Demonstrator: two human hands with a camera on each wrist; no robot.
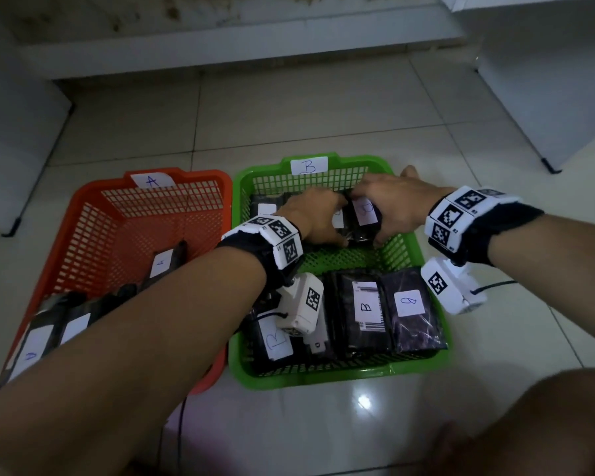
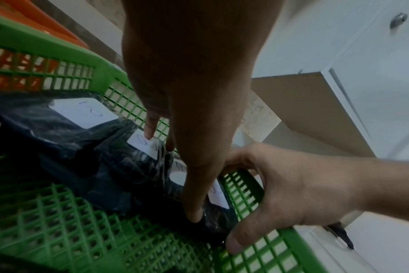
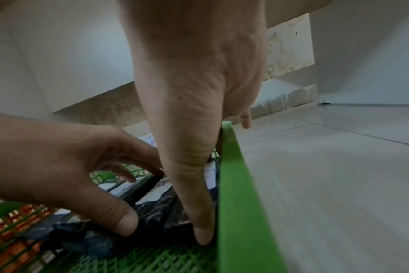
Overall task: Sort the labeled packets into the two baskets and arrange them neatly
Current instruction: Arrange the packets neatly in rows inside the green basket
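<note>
Just right of the head view's centre, a dark packet with a white B label is clamped between two grips. The right hand is curled round its right edge, thumb low at the near corner, fingers wedged against the side wall. The left hand is curled round its left edge, with one fingertip resting on the label of the neighbouring packet.

The packet is held at the far right of the green basket, marked B, above the mesh floor. It is judged that the slick wrap could slide out of the pinch, or the packet could be tipped over onto its neighbours if it is pushed down unevenly. The right fingers could also be caught between packet and wall, nudging the basket across the tiled floor.

In the green basket, more dark packets lie along the far wall, and a near row with B labels is laid flat. In the orange basket, at the left of the frame and marked A, several labelled packets stand leaning along the near left side.
</note>
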